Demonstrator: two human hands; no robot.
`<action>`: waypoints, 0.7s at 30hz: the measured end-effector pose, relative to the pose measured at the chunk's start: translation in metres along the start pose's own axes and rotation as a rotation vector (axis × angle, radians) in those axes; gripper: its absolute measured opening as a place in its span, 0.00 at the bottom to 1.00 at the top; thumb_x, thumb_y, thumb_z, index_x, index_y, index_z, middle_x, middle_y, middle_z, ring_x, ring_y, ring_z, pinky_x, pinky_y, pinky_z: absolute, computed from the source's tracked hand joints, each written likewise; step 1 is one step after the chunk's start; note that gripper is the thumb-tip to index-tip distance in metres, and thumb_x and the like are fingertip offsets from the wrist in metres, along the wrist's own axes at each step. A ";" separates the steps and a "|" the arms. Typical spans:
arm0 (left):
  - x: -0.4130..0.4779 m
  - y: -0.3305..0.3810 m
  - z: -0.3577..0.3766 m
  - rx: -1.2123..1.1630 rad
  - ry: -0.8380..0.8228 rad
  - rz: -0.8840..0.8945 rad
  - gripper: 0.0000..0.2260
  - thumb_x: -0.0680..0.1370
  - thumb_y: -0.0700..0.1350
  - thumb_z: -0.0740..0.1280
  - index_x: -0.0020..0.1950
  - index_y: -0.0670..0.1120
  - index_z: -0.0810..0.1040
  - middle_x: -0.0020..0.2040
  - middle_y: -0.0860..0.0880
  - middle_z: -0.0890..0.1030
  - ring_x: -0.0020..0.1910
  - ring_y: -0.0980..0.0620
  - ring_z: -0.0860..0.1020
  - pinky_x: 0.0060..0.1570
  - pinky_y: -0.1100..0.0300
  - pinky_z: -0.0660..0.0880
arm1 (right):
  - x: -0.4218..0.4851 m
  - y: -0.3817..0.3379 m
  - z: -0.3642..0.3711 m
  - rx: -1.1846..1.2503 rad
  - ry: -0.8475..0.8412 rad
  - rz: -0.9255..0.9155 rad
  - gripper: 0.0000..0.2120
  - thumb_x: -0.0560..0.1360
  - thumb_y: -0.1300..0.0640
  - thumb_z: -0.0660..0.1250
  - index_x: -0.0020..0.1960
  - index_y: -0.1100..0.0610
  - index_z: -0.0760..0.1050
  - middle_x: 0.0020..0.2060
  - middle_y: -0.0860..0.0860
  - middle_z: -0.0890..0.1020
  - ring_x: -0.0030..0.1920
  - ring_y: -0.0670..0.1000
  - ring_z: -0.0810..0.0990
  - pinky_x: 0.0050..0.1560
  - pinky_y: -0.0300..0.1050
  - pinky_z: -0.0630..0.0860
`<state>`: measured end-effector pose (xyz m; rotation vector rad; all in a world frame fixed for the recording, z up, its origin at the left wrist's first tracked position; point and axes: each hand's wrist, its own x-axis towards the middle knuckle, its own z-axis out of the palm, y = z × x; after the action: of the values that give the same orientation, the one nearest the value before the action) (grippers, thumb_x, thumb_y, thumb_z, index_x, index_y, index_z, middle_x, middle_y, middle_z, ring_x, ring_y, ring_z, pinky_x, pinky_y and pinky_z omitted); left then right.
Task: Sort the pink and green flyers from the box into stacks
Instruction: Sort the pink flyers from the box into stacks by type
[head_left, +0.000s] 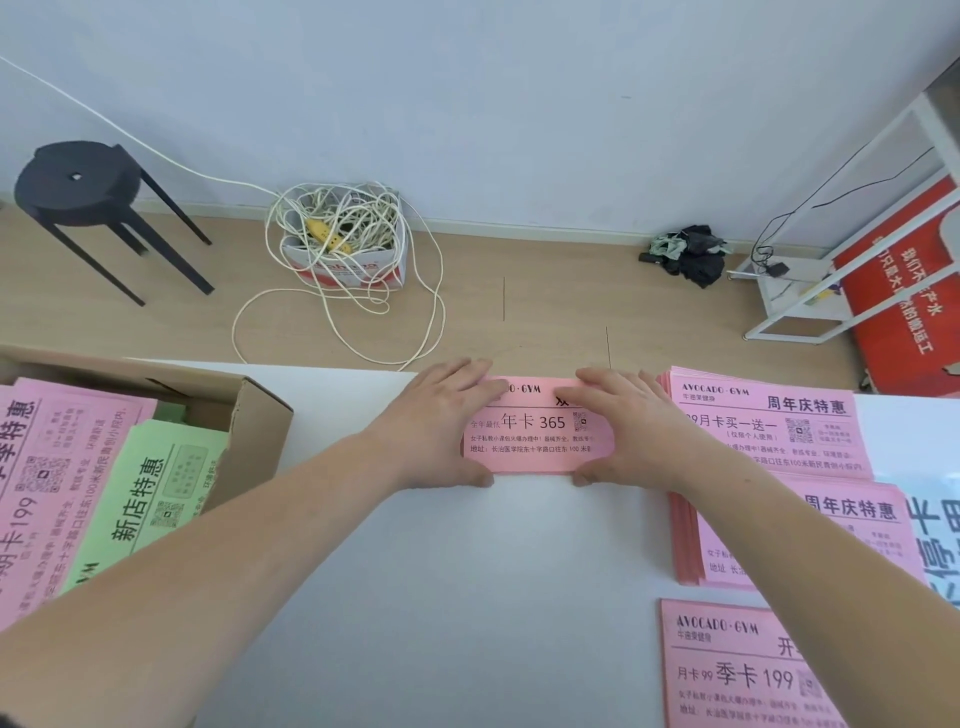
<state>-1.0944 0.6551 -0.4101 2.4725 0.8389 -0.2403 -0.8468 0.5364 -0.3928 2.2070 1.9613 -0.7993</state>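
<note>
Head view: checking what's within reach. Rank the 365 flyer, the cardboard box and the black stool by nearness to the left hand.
1. 365 flyer, centre of the table, under the left hand.
2. Cardboard box, left on the table.
3. Black stool, far left on the floor.

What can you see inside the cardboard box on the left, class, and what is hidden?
Inside the cardboard box lie a pink flyer and a green flyer. Whatever lies beneath them is covered.
</note>
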 end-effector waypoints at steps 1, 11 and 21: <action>-0.006 0.002 -0.001 -0.037 0.018 -0.016 0.49 0.66 0.66 0.77 0.82 0.57 0.57 0.84 0.53 0.48 0.82 0.53 0.45 0.81 0.53 0.48 | -0.001 -0.001 -0.001 0.004 -0.005 0.002 0.49 0.64 0.36 0.80 0.79 0.38 0.60 0.80 0.44 0.55 0.80 0.49 0.50 0.81 0.54 0.40; -0.047 0.039 0.028 -0.767 0.301 -0.390 0.21 0.80 0.40 0.68 0.73 0.49 0.74 0.75 0.57 0.68 0.69 0.56 0.72 0.70 0.61 0.69 | -0.020 -0.040 0.033 0.034 0.179 0.037 0.29 0.77 0.36 0.67 0.76 0.40 0.68 0.82 0.48 0.56 0.82 0.53 0.49 0.80 0.58 0.53; -0.063 0.043 0.004 -0.968 0.294 -0.456 0.19 0.81 0.37 0.62 0.70 0.53 0.75 0.67 0.56 0.76 0.57 0.67 0.76 0.47 0.73 0.71 | -0.022 -0.063 0.022 0.155 0.188 0.128 0.24 0.81 0.41 0.63 0.75 0.42 0.69 0.76 0.44 0.67 0.77 0.49 0.63 0.75 0.52 0.64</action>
<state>-1.1182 0.5917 -0.3754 1.4103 1.2572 0.3240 -0.9143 0.5190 -0.3845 2.5538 1.8682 -0.7760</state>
